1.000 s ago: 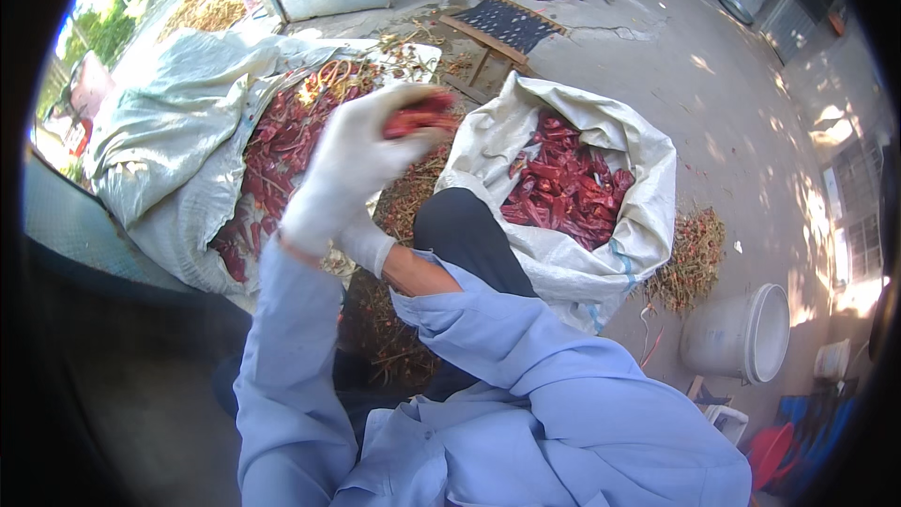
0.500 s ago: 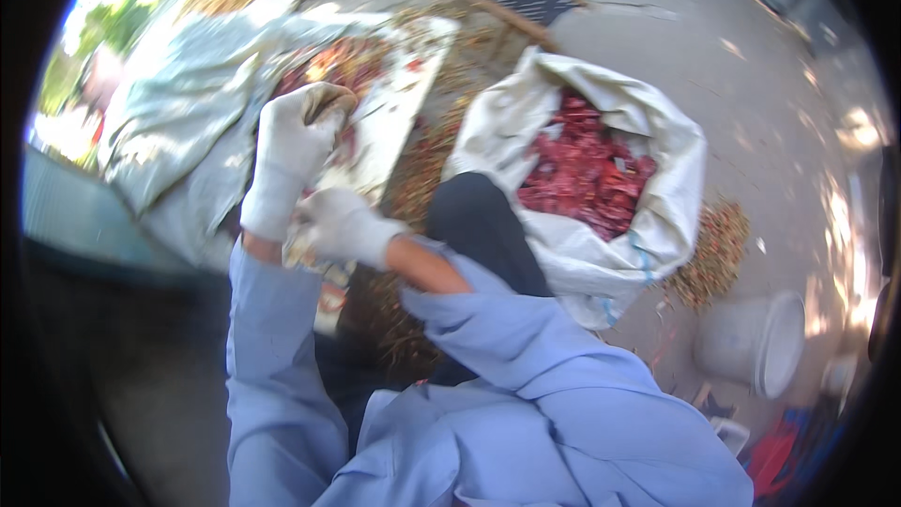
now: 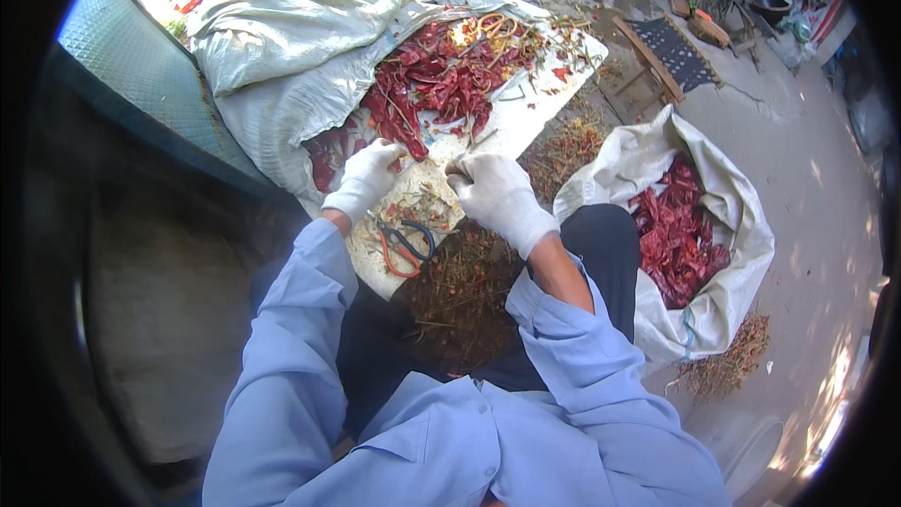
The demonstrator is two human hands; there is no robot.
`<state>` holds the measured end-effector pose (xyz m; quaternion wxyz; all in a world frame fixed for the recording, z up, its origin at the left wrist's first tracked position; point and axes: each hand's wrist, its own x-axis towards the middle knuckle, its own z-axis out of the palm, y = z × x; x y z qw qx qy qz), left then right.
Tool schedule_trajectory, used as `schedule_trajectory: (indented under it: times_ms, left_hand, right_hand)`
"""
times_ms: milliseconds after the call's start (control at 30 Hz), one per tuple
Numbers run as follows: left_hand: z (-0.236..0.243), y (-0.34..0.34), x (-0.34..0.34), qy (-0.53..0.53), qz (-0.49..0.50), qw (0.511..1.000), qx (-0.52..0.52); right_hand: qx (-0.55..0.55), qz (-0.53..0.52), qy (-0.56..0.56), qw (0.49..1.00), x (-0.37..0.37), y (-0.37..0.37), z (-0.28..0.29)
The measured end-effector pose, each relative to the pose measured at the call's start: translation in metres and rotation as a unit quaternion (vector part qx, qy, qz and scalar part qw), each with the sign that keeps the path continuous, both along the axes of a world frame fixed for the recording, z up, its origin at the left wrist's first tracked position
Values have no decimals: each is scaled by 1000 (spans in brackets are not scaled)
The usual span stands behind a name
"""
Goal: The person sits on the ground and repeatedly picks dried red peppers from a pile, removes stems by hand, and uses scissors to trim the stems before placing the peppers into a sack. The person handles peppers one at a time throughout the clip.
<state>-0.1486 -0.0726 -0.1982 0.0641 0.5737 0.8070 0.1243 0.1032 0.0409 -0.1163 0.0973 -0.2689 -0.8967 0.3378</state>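
Both my hands wear white gloves. My left hand [image 3: 373,172] is closed at the near edge of a heap of dried red chilies [image 3: 422,84]. Red shows at its fingertips, but whether it grips a chili there is unclear. My right hand [image 3: 492,192] hovers just to the right, fingers curled in; anything inside them is hidden. Under the hands lies a pale board [image 3: 540,99] strewn with stems and scraps. Nearer me on it rests a pair of cutters [image 3: 405,249] with one orange and one black handle. Orange-handled scissors [image 3: 497,26] lie at the heap's far side.
A white woven sack [image 3: 610,169] with rolled-down rim, holding red chilies [image 3: 678,235], stands beside my right knee. Another woven sack [image 3: 282,47] spreads at the left. Stem litter [image 3: 465,291] covers the ground between my legs. A low woven stool [image 3: 671,52] stands farther off.
The view has swung left. My hands were together, the right near the left wrist; now they are apart over the board, the left by the chilies.
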Motion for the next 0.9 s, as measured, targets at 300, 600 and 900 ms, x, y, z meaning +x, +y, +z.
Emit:
schedule_trajectory:
  times_ms: [300, 600, 900]
  left_hand:
    - [-11, 44, 12, 74, -70, 995, -5]
    - [18, 30, 21, 31, -9, 998, 47]
    - [83, -4, 70, 20, -94, 953, 288]
  right_hand:
    - [8, -15, 24, 1000, -10, -1, -14]
    - [-31, -62, 14, 998, -13, 5, -21]
    - [-95, -116, 252, 956, -30, -10, -23]
